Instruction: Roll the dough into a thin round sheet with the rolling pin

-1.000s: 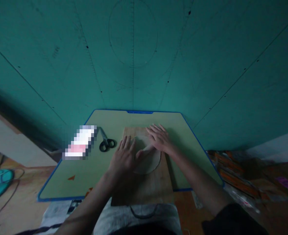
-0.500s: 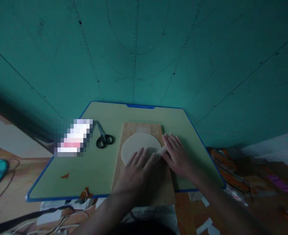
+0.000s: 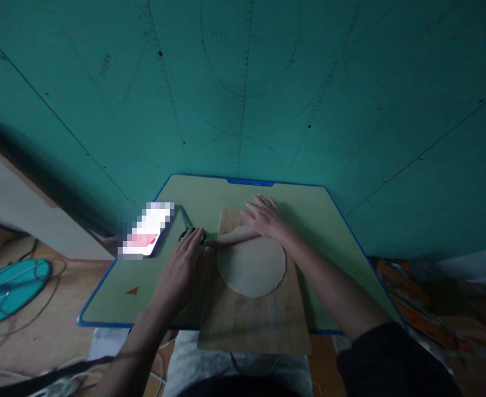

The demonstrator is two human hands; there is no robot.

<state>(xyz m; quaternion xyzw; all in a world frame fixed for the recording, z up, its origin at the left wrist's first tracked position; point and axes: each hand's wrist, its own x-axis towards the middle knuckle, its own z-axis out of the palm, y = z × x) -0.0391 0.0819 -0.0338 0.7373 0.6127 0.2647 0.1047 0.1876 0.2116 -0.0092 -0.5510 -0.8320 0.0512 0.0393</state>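
Note:
A flat round sheet of dough [image 3: 251, 267] lies on a wooden board [image 3: 253, 325]. A pale rolling pin [image 3: 235, 236] rests slantwise across the far edge of the dough. My left hand [image 3: 185, 262] is closed over the pin's left end, beside the board, with its fingertips in front of the black handles of the scissors [image 3: 187, 220]. On the pin's right part lies my right hand [image 3: 265, 218], palm down, fingers stretched out and apart over the far end of the board. The pin's right end is hidden under that hand.
The board sits on a pale table [image 3: 309, 212] with a blue rim, against a green wall [image 3: 268, 110]. A blurred-out phone [image 3: 147, 229] lies left of the scissors. An orange scrap [image 3: 132, 290] is near the left front. Cables and a teal round object [image 3: 15, 292] are on the floor.
The rolling pin has gone from the near right of the dough to its far edge and changed its slant. My left hand moved left, beside the scissors; my right hand moved to the board's far end.

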